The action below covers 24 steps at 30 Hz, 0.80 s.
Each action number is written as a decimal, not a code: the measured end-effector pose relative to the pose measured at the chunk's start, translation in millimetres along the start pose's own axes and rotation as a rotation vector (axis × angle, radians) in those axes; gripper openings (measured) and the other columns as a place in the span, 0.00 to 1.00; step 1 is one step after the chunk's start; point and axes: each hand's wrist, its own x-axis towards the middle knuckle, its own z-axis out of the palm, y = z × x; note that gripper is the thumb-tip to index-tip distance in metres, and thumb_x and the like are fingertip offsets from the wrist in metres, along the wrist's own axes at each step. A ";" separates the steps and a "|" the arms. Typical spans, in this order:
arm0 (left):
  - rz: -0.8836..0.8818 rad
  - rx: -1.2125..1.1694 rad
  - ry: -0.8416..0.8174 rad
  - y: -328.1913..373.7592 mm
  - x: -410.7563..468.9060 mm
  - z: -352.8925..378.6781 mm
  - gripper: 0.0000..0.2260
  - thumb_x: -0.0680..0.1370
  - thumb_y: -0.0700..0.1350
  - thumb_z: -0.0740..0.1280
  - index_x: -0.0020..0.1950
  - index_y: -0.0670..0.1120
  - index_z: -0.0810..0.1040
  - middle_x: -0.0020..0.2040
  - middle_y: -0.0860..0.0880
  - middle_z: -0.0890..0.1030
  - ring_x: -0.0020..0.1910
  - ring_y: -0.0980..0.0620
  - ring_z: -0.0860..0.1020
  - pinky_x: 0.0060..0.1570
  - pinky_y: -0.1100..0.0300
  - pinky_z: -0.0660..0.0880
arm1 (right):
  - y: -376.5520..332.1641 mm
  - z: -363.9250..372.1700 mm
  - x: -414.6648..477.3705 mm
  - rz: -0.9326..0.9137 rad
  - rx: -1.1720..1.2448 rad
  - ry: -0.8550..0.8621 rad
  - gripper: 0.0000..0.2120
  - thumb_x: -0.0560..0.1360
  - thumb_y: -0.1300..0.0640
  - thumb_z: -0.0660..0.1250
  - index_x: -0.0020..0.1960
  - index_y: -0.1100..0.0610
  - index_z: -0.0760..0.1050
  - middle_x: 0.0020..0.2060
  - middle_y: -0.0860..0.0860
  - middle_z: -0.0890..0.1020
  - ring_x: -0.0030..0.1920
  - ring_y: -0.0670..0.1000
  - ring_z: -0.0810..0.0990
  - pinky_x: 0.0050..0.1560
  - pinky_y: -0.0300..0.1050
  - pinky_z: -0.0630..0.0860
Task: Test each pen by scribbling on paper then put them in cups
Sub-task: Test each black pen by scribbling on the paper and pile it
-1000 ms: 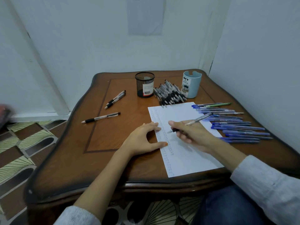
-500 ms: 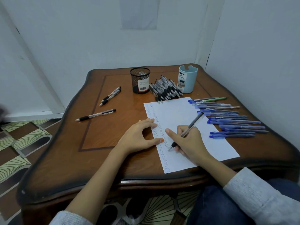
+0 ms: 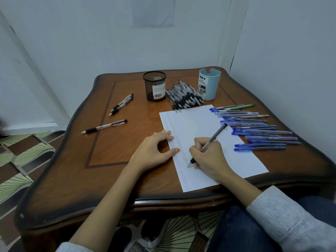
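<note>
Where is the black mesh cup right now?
In the head view, the black mesh cup stands at the far side of the table, just left of the pile of black-grip pens.

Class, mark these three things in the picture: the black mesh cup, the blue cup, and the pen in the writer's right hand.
black mesh cup (image 3: pixel 154 86), head view, front wall.
blue cup (image 3: pixel 211 88), head view, bare blue wall.
pen (image 3: pixel 217 134), head view, upper barrel.

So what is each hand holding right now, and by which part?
The right hand grips a pen low down, at its black grip near the tip. The left hand holds nothing; it rests on the paper edge.
</note>
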 end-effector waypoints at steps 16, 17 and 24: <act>0.007 0.002 0.009 -0.3 0.7 0.8 0.22 0.73 0.55 0.72 0.64 0.49 0.77 0.70 0.52 0.72 0.71 0.58 0.67 0.74 0.53 0.58 | 1.7 -0.2 0.9 0.014 0.035 -0.012 0.19 0.72 0.71 0.63 0.27 0.59 0.61 0.22 0.49 0.63 0.19 0.46 0.71 0.22 0.39 0.69; 0.008 0.002 0.014 -0.4 0.4 1.0 0.22 0.72 0.55 0.72 0.64 0.49 0.77 0.70 0.52 0.72 0.71 0.58 0.67 0.74 0.53 0.58 | 1.7 0.2 1.0 0.013 0.041 -0.012 0.19 0.72 0.72 0.63 0.27 0.59 0.61 0.22 0.49 0.62 0.19 0.46 0.71 0.22 0.39 0.69; 0.005 0.008 0.014 -2.7 0.1 1.5 0.22 0.72 0.56 0.72 0.63 0.49 0.77 0.70 0.53 0.72 0.71 0.59 0.66 0.74 0.53 0.58 | 2.0 0.3 1.3 0.018 0.062 -0.004 0.21 0.71 0.73 0.63 0.26 0.58 0.59 0.22 0.48 0.61 0.18 0.46 0.68 0.21 0.39 0.68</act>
